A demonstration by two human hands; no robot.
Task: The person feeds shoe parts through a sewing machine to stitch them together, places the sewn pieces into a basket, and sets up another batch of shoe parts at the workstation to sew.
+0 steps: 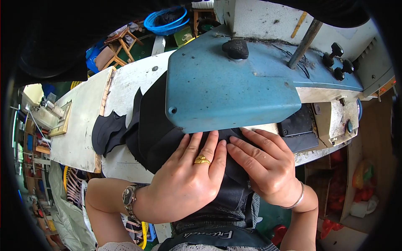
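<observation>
My left hand (pixel 186 182), with a gold ring and a wristwatch, lies palm down with its fingers stretched forward on black sheet material (pixel 154 119). Beside it, my right hand (pixel 268 169) is also palm down, fingers extended and pointing toward the left fingertips. Both sets of fingertips rest at the lower edge of a blue machine head (pixel 230 98). The black material passes beneath that head and drapes toward my lap. Whatever part of the machine works on it is hidden below the blue cover.
More black cut pieces (pixel 109 131) lie on the white worktable (pixel 138 71) at left. A metal post (pixel 305 44) and black knobs (pixel 336 50) stand on the machine. Behind are blue baskets (pixel 166 23) and a wooden stool (pixel 121 44). Shelves with red items flank the right.
</observation>
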